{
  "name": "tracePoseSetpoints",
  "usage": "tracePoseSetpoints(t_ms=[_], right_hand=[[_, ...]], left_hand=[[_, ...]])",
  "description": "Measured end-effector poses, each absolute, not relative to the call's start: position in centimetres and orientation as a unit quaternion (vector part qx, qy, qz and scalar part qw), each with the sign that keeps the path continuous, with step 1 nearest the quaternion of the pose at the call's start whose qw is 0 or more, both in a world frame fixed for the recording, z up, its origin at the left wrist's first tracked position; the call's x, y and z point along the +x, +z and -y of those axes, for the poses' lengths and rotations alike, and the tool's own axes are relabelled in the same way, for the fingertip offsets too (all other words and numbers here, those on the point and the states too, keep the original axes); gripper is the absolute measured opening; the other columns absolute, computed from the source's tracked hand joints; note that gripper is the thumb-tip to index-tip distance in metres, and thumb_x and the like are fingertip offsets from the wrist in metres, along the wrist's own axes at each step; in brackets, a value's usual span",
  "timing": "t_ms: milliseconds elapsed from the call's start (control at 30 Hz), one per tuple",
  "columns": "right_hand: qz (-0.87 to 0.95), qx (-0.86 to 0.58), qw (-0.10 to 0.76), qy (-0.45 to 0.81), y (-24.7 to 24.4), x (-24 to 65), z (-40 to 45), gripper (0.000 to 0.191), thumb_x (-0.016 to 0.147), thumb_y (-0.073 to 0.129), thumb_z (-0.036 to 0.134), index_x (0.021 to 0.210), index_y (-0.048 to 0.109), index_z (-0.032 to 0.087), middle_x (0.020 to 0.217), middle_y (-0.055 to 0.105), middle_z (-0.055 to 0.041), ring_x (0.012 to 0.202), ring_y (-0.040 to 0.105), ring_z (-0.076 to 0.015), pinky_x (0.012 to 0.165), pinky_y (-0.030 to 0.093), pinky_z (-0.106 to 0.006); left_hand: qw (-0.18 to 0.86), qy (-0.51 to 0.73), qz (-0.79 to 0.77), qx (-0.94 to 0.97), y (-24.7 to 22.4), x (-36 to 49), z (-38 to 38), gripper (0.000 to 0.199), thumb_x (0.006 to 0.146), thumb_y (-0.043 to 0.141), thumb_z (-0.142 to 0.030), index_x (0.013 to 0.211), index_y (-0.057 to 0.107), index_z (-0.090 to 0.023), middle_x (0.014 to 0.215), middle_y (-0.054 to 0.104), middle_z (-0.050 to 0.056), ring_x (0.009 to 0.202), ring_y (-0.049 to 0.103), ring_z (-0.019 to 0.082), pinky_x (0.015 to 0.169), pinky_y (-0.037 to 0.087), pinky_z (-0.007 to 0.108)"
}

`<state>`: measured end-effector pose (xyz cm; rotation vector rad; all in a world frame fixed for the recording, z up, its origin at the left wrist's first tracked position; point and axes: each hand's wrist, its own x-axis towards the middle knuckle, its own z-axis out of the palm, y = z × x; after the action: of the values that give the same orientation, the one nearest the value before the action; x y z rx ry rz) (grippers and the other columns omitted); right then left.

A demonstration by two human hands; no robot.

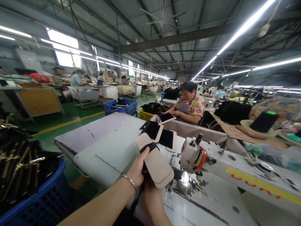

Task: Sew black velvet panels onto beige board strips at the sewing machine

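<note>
My left hand (137,169), with a bracelet at the wrist, grips a small stack of beige rounded-corner panels (157,166). Its thumb presses on their edge, beside a black band (150,147) that crosses them. Under the lower end of the panels is my right hand (151,191); its fingers are hidden behind them. Dark fabric shows below my hands, partly covered. Just right of the panels stands a sewing machine (191,153) with its lamp lit over the needle area. Beyond the panels, black pieces with beige edging (169,139) lie on the table (105,153).
A blue basket (54,179) heaped with black zippered pieces stands at the left. Across the table a co-worker (191,106) handles a similar black-and-beige piece (167,117). Behind are a blue crate (121,108) and a yellow crate (145,115).
</note>
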<state>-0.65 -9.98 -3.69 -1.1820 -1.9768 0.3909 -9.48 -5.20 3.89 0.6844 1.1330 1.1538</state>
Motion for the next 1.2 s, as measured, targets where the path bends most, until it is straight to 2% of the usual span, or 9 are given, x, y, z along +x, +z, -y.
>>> tracePoseSetpoints(t_ms=[167, 233, 367, 567, 733, 867, 1033, 1133, 1200], right_hand=[[0.758, -0.538, 0.293, 0.223, -1.3, 0.1, 15.1, 0.014, 0.085, 0.056, 0.01, 0.092, 0.066, 0.018, 0.077, 0.072, -0.0077, 0.068, 0.07, -0.023, 0.053, 0.044, -0.027], [0.75, -0.568, 0.222, 0.256, 1.5, 1.9, 15.7, 0.006, 0.083, 0.061, 0.018, 0.079, 0.064, 0.02, 0.073, 0.07, -0.0081, 0.068, 0.067, -0.0258, 0.054, 0.037, -0.03], [0.693, -0.492, 0.255, 0.462, 7.8, 4.8, 14.1, 0.011, 0.076, 0.066, 0.021, 0.068, 0.059, 0.019, 0.069, 0.064, -0.0028, 0.068, 0.059, -0.018, 0.058, 0.034, -0.027], [0.649, -0.392, 0.27, 0.593, 11.2, 3.7, 10.8, 0.015, 0.081, 0.058, 0.02, 0.093, 0.067, 0.017, 0.066, 0.06, 0.0019, 0.052, 0.05, -0.0093, 0.052, 0.038, -0.022], [0.633, -0.399, 0.334, 0.574, 11.4, 2.4, 8.3, 0.021, 0.084, 0.056, 0.024, 0.104, 0.062, 0.018, 0.072, 0.06, 0.0033, 0.04, 0.037, -0.0044, 0.04, 0.028, -0.02], [0.633, -0.434, 0.414, 0.49, 9.7, 2.1, 5.6, 0.021, 0.085, 0.058, 0.031, 0.103, 0.055, 0.02, 0.076, 0.062, 0.0022, 0.049, 0.051, -0.009, 0.048, 0.038, -0.022], [0.704, -0.45, 0.412, 0.363, 6.9, 1.7, 3.8, 0.006, 0.073, 0.07, 0.022, 0.074, 0.065, 0.019, 0.072, 0.062, -0.0018, 0.074, 0.059, -0.0191, 0.074, 0.046, -0.033], [0.73, -0.452, 0.439, 0.265, 6.9, 2.6, 5.1, 0.006, 0.078, 0.069, 0.025, 0.08, 0.066, 0.02, 0.094, 0.062, -0.0075, 0.103, 0.052, -0.0262, 0.096, 0.036, -0.042], [0.743, -0.446, 0.448, 0.221, 7.3, 3.4, 6.7, 0.015, 0.089, 0.059, 0.031, 0.079, 0.062, 0.02, 0.093, 0.059, -0.0079, 0.101, 0.05, -0.0255, 0.095, 0.034, -0.043]], left_hand=[[0.585, 0.429, -0.574, 0.38, 2.0, -11.5, 4.5, 0.057, 0.069, 0.07, -0.069, 0.077, 0.06, -0.013, 0.067, 0.059, 0.007, 0.046, 0.042, 0.01, 0.042, 0.01, 0.023], [0.566, 0.368, -0.596, 0.435, 1.7, -13.6, 4.5, 0.06, 0.072, 0.064, -0.073, 0.072, 0.062, -0.014, 0.058, 0.056, 0.006, 0.043, 0.04, 0.012, 0.043, 0.012, 0.025], [0.468, 0.3, -0.612, 0.562, 3.4, -17.1, 4.8, 0.061, 0.075, 0.061, -0.072, 0.052, 0.056, -0.016, 0.046, 0.049, 0.005, 0.049, 0.047, 0.018, 0.053, 0.031, 0.029], [0.398, 0.341, -0.482, 0.702, 7.7, -17.3, 7.8, 0.024, 0.084, 0.058, -0.04, 0.092, 0.063, -0.018, 0.094, 0.065, 0.004, 0.094, 0.057, 0.022, 0.088, 0.042, 0.03], [0.48, 0.309, -0.365, 0.735, 7.8, -15.8, 10.2, 0.041, 0.072, 0.065, -0.026, 0.111, 0.059, -0.016, 0.106, 0.064, 0.005, 0.094, 0.059, 0.021, 0.089, 0.046, 0.032], [0.221, 0.318, -0.553, 0.738, 5.5, -14.7, 11.1, 0.007, 0.085, 0.057, -0.02, 0.091, 0.059, -0.017, 0.088, 0.064, 0.003, 0.079, 0.06, 0.02, 0.069, 0.044, 0.029], [-0.029, 0.362, -0.459, 0.811, 3.0, -14.8, 11.2, 0.028, 0.097, 0.05, -0.019, 0.125, 0.055, -0.017, 0.113, 0.066, 0.008, 0.099, 0.063, 0.022, 0.086, 0.047, 0.033], [0.014, 0.379, -0.467, 0.799, 3.6, -15.5, 10.6, 0.019, 0.099, 0.048, -0.027, 0.103, 0.065, -0.018, 0.099, 0.067, 0.006, 0.093, 0.061, 0.021, 0.085, 0.046, 0.033], [0.155, 0.43, -0.532, 0.712, 4.5, -15.9, 10.0, 0.021, 0.096, 0.054, -0.032, 0.087, 0.065, -0.016, 0.091, 0.063, 0.005, 0.089, 0.059, 0.019, 0.078, 0.046, 0.029]])
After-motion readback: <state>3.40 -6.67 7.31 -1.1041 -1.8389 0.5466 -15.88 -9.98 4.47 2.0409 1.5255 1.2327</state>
